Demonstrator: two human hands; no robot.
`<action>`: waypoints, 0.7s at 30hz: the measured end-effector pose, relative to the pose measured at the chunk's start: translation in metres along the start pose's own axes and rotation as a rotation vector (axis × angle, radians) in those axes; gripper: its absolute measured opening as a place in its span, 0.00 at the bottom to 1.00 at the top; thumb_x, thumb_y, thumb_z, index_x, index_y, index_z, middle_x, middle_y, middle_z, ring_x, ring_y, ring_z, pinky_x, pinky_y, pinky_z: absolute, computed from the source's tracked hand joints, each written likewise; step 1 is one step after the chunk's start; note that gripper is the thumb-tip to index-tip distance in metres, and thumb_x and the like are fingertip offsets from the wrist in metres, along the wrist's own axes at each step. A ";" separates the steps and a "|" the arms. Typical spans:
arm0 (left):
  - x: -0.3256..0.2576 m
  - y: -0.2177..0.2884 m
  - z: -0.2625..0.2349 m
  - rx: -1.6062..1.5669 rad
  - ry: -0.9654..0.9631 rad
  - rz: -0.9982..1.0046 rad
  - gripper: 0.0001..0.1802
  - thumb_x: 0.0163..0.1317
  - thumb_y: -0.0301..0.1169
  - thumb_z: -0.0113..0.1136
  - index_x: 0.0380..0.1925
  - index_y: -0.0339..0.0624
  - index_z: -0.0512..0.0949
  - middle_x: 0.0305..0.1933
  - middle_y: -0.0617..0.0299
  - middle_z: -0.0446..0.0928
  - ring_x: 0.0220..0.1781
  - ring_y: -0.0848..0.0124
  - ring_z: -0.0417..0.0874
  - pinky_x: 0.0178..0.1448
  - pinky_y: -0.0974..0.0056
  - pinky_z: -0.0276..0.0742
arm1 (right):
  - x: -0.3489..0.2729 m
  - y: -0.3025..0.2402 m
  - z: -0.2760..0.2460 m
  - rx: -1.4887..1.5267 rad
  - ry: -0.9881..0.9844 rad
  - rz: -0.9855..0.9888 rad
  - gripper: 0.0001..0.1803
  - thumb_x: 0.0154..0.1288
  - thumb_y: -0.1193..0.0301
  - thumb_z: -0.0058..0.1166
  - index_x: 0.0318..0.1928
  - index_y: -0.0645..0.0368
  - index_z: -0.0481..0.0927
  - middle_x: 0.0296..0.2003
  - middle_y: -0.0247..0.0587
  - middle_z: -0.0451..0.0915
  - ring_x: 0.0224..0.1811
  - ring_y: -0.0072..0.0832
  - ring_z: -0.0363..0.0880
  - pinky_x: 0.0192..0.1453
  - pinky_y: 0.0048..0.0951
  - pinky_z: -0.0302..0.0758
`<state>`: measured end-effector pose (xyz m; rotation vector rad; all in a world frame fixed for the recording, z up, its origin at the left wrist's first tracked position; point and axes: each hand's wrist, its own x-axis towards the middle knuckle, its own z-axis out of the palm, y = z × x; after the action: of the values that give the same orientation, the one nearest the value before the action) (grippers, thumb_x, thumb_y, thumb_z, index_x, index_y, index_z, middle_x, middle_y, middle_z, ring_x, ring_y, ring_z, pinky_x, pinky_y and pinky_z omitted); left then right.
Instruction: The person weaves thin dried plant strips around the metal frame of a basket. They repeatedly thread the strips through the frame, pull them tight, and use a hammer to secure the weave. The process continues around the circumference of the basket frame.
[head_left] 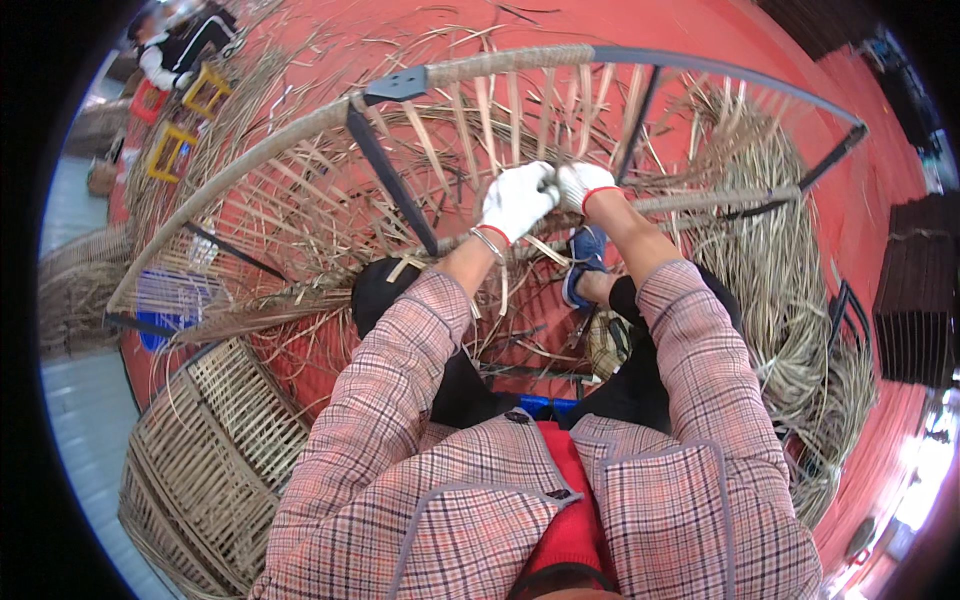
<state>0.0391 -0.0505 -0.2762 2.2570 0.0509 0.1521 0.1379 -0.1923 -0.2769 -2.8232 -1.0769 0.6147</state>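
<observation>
A long curved dark metal frame lies across in front of me, its far rail wrapped in tan plant strips. Pale flat strips cross between its rails. At the near rail, around the middle, my left hand in a white glove with a red cuff has its fingers curled closed on a strip. Almost touching it, my right hand, gloved the same way, is closed too, pinching strips at the rail. The fingertips and exact strip ends are partly hidden.
Long loose dried strips lie heaped at the right. A woven panel rests at lower left, near a blue container. Yellow stools and a seated person are at far left. Strip scraps litter the red floor.
</observation>
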 end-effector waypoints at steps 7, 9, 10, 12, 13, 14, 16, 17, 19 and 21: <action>0.020 -0.024 0.008 -0.141 -0.281 0.103 0.10 0.65 0.32 0.66 0.42 0.38 0.82 0.35 0.60 0.83 0.39 0.68 0.85 0.48 0.62 0.79 | -0.174 0.011 -0.029 0.937 0.021 -0.142 0.12 0.68 0.67 0.55 0.45 0.59 0.86 0.29 0.47 0.85 0.34 0.33 0.88 0.41 0.36 0.82; 0.023 -0.032 0.014 -0.470 -0.454 -0.048 0.09 0.67 0.27 0.64 0.45 0.36 0.81 0.41 0.63 0.82 0.46 0.71 0.83 0.53 0.63 0.78 | -0.178 0.021 -0.003 0.947 -0.137 0.186 0.14 0.68 0.68 0.56 0.50 0.58 0.85 0.31 0.44 0.85 0.34 0.30 0.87 0.42 0.32 0.81; 0.025 -0.037 0.015 -0.641 -0.516 -0.072 0.09 0.68 0.26 0.63 0.46 0.35 0.81 0.43 0.64 0.81 0.47 0.71 0.82 0.54 0.64 0.78 | -0.171 0.020 0.015 0.851 -0.074 0.238 0.14 0.69 0.68 0.55 0.51 0.58 0.84 0.34 0.46 0.86 0.36 0.32 0.88 0.44 0.32 0.82; 0.029 -0.042 0.017 -0.514 -0.532 -0.003 0.08 0.70 0.23 0.61 0.47 0.35 0.80 0.44 0.65 0.79 0.46 0.73 0.81 0.52 0.69 0.77 | -0.138 0.016 0.050 0.273 0.321 -0.188 0.18 0.69 0.62 0.54 0.52 0.60 0.81 0.46 0.58 0.85 0.49 0.52 0.84 0.54 0.46 0.79; 0.028 -0.044 0.017 -0.587 -0.564 0.007 0.08 0.70 0.22 0.60 0.47 0.35 0.80 0.44 0.66 0.79 0.47 0.73 0.81 0.52 0.68 0.77 | -0.127 0.017 0.067 0.274 0.293 -0.216 0.18 0.71 0.60 0.54 0.51 0.60 0.81 0.43 0.57 0.85 0.48 0.54 0.84 0.54 0.49 0.78; 0.029 -0.044 0.016 -0.626 -0.580 -0.058 0.08 0.69 0.22 0.60 0.46 0.35 0.80 0.44 0.66 0.79 0.47 0.74 0.80 0.53 0.68 0.77 | -0.105 0.003 0.087 0.967 0.201 0.256 0.16 0.73 0.61 0.55 0.49 0.60 0.82 0.38 0.56 0.86 0.44 0.52 0.85 0.50 0.45 0.78; 0.027 -0.043 0.013 -0.650 -0.585 -0.084 0.07 0.69 0.22 0.59 0.46 0.36 0.81 0.43 0.67 0.79 0.48 0.75 0.79 0.54 0.69 0.76 | -0.082 -0.006 0.119 1.084 0.355 0.044 0.16 0.73 0.60 0.58 0.47 0.61 0.84 0.35 0.55 0.86 0.42 0.51 0.85 0.46 0.43 0.78; 0.028 -0.041 0.012 -0.599 -0.580 -0.048 0.07 0.69 0.22 0.60 0.45 0.37 0.81 0.43 0.67 0.79 0.48 0.75 0.79 0.54 0.69 0.75 | -0.072 -0.006 0.130 1.134 0.337 0.126 0.16 0.73 0.60 0.58 0.47 0.60 0.85 0.36 0.55 0.86 0.42 0.51 0.85 0.46 0.42 0.78; 0.026 -0.036 0.009 -0.525 -0.568 -0.012 0.06 0.69 0.23 0.60 0.45 0.37 0.81 0.43 0.68 0.79 0.46 0.76 0.79 0.53 0.69 0.75 | -0.059 -0.007 0.143 1.286 0.271 0.243 0.16 0.72 0.58 0.60 0.47 0.58 0.86 0.38 0.54 0.86 0.41 0.51 0.85 0.45 0.42 0.79; 0.021 -0.028 0.006 -0.482 -0.522 0.000 0.06 0.70 0.24 0.61 0.44 0.37 0.81 0.41 0.69 0.80 0.44 0.76 0.80 0.52 0.69 0.75 | -0.055 -0.006 0.146 1.048 0.361 0.233 0.17 0.72 0.55 0.60 0.48 0.54 0.87 0.40 0.53 0.86 0.42 0.51 0.85 0.45 0.44 0.79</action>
<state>0.0612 -0.0352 -0.2997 1.7534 -0.2399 -0.3886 0.0408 -0.2364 -0.3908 -1.9945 -0.2158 0.4512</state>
